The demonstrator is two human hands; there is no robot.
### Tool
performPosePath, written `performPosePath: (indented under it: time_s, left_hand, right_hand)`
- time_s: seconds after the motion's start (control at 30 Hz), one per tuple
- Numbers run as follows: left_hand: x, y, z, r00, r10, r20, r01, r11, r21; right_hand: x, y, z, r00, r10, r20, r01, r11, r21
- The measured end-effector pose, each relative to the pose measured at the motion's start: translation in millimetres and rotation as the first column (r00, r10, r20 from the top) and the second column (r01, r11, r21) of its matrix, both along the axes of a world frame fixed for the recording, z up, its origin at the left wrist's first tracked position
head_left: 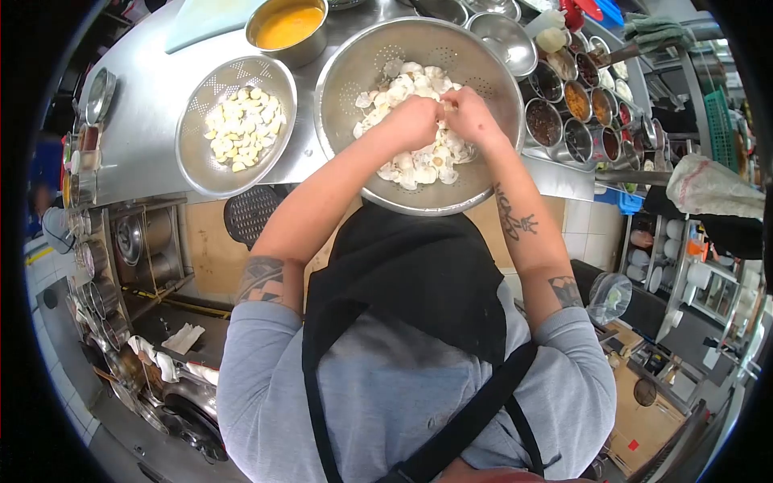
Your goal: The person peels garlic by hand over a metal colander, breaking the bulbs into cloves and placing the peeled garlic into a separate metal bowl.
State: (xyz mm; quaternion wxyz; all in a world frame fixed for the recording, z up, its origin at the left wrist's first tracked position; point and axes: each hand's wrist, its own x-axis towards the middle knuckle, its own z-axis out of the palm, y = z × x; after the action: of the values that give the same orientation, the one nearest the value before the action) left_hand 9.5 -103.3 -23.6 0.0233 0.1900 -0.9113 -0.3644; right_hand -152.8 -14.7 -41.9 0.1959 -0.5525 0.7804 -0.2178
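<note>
Steel counter [153, 121] in a kitchen, spice tins [576, 109] along its right edge. Small colander [235, 125] holds peeled pieces; pot [287, 30] holds orange liquid. Large colander [419, 113] holds pale shells [419, 165] (heaped centrally). Left hand [412, 121] and right hand [471, 117], touching, both pinch one shell [445, 106] above the heap.
</note>
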Motion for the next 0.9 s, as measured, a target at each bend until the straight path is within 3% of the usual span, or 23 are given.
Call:
performPosePath:
  time_s: [0.07,0.33,0.53,0.8,0.9]
  left_hand:
    - [-7.8,-0.6,-15.3,1.000,0.023,0.018,-0.023,0.999,-0.036]
    - [-27.3,10.9,1.6,0.951,0.098,0.295,-0.061,0.989,-0.132]
    - [-28.8,14.4,-18.3,0.967,0.053,0.250,-0.001,0.979,-0.205]
    - [-24.3,14.4,-18.3,0.997,0.005,0.076,0.003,0.996,-0.093]
    - [-24.1,4.7,-15.9,0.991,0.111,-0.074,-0.110,0.994,0.020]
  right_hand:
    - [-0.6,0.4,-1.0,1.000,0.010,0.011,-0.010,1.000,-0.013]
    - [4.8,5.6,-8.5,0.996,0.006,-0.084,-0.007,1.000,-0.006]
    - [3.9,12.3,9.0,0.988,-0.152,0.015,0.150,0.982,0.112]
    - [4.2,18.0,13.5,0.962,-0.264,0.061,0.247,0.947,0.207]
    - [8.1,21.0,17.9,0.892,-0.418,0.170,0.416,0.908,0.049]
